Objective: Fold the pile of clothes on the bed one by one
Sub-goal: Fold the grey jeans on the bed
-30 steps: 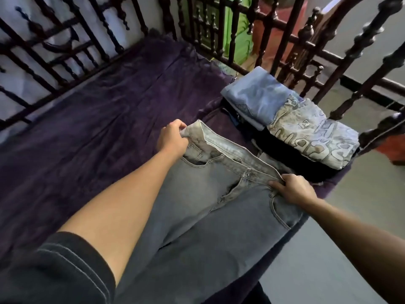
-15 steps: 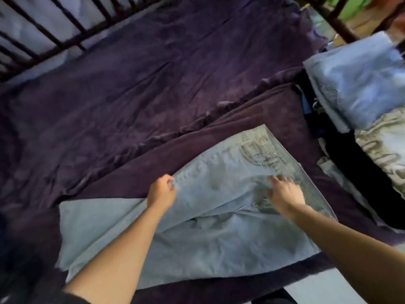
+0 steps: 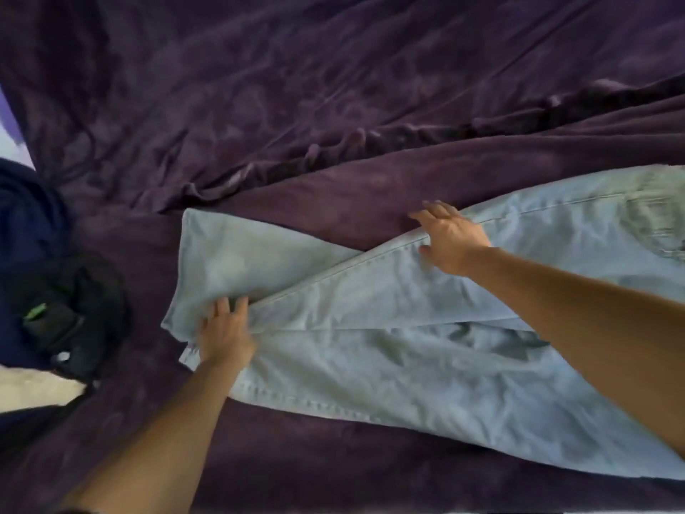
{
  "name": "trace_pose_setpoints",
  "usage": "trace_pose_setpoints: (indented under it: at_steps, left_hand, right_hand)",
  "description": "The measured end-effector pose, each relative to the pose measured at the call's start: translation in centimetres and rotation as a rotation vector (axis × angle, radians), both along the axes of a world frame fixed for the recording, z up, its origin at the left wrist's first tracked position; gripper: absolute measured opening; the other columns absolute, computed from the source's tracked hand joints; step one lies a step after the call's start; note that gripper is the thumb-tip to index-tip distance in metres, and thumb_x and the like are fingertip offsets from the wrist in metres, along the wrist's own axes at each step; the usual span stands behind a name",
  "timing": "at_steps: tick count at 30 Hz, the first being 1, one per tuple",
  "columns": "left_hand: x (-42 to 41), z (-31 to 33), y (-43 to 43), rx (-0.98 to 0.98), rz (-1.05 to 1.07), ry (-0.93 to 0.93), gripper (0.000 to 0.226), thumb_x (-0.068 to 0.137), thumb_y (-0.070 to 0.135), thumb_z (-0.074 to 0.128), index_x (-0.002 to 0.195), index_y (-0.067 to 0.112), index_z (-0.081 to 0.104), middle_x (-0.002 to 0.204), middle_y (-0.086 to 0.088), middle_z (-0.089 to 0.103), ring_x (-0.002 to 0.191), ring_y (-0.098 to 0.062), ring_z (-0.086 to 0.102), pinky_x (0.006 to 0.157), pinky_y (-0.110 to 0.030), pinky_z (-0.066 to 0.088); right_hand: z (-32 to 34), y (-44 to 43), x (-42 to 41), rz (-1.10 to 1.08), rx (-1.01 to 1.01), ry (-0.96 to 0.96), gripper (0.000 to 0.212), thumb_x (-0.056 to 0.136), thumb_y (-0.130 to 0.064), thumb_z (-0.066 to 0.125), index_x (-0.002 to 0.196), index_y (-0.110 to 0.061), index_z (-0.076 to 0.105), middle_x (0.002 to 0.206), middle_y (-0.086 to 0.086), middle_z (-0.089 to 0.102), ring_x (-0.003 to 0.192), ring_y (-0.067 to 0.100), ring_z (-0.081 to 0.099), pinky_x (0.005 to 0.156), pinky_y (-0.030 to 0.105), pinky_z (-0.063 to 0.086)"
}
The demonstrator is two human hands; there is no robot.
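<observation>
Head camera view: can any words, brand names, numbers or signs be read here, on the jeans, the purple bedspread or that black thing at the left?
No text can be read anywhere in this view.
Jeans: plain pale denim, no label or writing visible.
Bedspread: plain purple cloth, no writing.
Black thing at the left edge: it carries a small green mark, too blurred to tell whether it is lettering or a logo.

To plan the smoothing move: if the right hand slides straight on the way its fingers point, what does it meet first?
Only the purple blanket: the right hand has its fingertips past the edge of the jeans. Further along that line lies the blanket's wrinkled fold, which is probably low.
</observation>
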State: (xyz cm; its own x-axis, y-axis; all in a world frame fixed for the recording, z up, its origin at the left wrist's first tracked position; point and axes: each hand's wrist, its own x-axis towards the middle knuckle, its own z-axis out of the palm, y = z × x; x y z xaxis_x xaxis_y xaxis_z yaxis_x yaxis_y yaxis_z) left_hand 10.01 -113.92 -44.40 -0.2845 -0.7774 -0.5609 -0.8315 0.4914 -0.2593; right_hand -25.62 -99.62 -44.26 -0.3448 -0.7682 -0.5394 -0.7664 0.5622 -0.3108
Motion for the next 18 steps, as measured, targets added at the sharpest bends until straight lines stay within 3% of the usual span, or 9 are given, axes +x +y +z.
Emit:
trace_pose_setpoints:
  at_steps: [2, 4, 6, 9, 14, 16, 18]
  left_hand:
    - [1.7, -0.3, -1.9, -0.037, -0.058, 0.038, 0.038, 0.072, 0.019, 0.072, 0.108, 0.019, 0.062, 0.116, -0.012, 0.049, 0.113, -0.034, 0.045, 0.093, -0.046, 0.039]
    - [2.9, 0.8, -4.0, -0.039, -0.135, 0.111, 0.024, 0.072, 0.022, 0.072, 0.094, 0.015, 0.068, 0.105, -0.011, 0.057, 0.105, -0.034, 0.051, 0.087, -0.045, 0.038]
    - [3.3, 2.8, -6.7, 0.01, -0.073, 0.27, 0.014, 0.074, 0.022, 0.069, 0.083, 0.013, 0.065, 0.088, -0.013, 0.063, 0.092, -0.037, 0.058, 0.077, -0.043, 0.041]
    - [1.9, 6.0, -11.5, 0.03, 0.088, 0.529, 0.011, 0.075, 0.018, 0.065, 0.08, 0.018, 0.055, 0.073, -0.016, 0.063, 0.076, -0.041, 0.06, 0.063, -0.04, 0.046]
    - [-4.3, 7.7, -19.3, -0.179, 0.071, 0.916, 0.022, 0.081, 0.02, 0.066, 0.102, 0.014, 0.059, 0.097, -0.009, 0.067, 0.092, -0.033, 0.061, 0.075, -0.038, 0.044]
    - [-5.9, 6.4, -21.7, -0.259, 0.235, 0.993, 0.042, 0.081, 0.031, 0.068, 0.118, 0.015, 0.054, 0.116, -0.009, 0.06, 0.108, -0.028, 0.055, 0.089, -0.038, 0.042]
    - [-5.9, 4.1, -22.4, -0.206, 0.519, 1.018, 0.06, 0.08, 0.046, 0.068, 0.127, 0.013, 0.049, 0.125, -0.01, 0.055, 0.114, -0.027, 0.054, 0.094, -0.036, 0.042]
  right_hand:
    - [-0.9, -1.4, 1.6, 0.006, 0.101, 0.017, 0.059, 0.091, -0.033, 0.06, 0.144, -0.025, 0.037, 0.146, 0.008, 0.042, 0.138, 0.026, 0.033, 0.103, 0.041, 0.038]
    - [-1.0, -1.7, 2.5, -0.061, 0.064, 0.085, 0.038, 0.092, -0.036, 0.057, 0.128, -0.023, 0.056, 0.126, 0.012, 0.057, 0.122, 0.031, 0.048, 0.091, 0.041, 0.045]
    - [-0.2, -1.4, 2.5, -0.195, -0.059, 0.156, 0.027, 0.093, -0.034, 0.055, 0.111, -0.017, 0.065, 0.111, 0.015, 0.061, 0.11, 0.036, 0.054, 0.082, 0.042, 0.047]
    - [1.9, -1.4, 0.9, -0.406, -0.145, 0.226, 0.029, 0.094, -0.034, 0.054, 0.104, -0.009, 0.064, 0.106, 0.021, 0.059, 0.103, 0.041, 0.056, 0.079, 0.044, 0.045]
    - [4.0, -5.2, -3.7, -0.643, -0.139, 0.28, 0.052, 0.084, -0.044, 0.044, 0.118, -0.009, 0.062, 0.12, 0.03, 0.057, 0.111, 0.047, 0.053, 0.093, 0.048, 0.043]
    - [4.0, -6.6, -4.7, -0.745, -0.169, 0.292, 0.053, 0.083, -0.04, 0.04, 0.125, -0.013, 0.058, 0.126, 0.029, 0.051, 0.118, 0.046, 0.047, 0.098, 0.046, 0.04]
    - [4.1, -7.5, -3.7, -0.723, -0.206, 0.318, 0.044, 0.09, -0.03, 0.05, 0.132, -0.016, 0.053, 0.131, 0.025, 0.046, 0.122, 0.044, 0.042, 0.1, 0.045, 0.037]
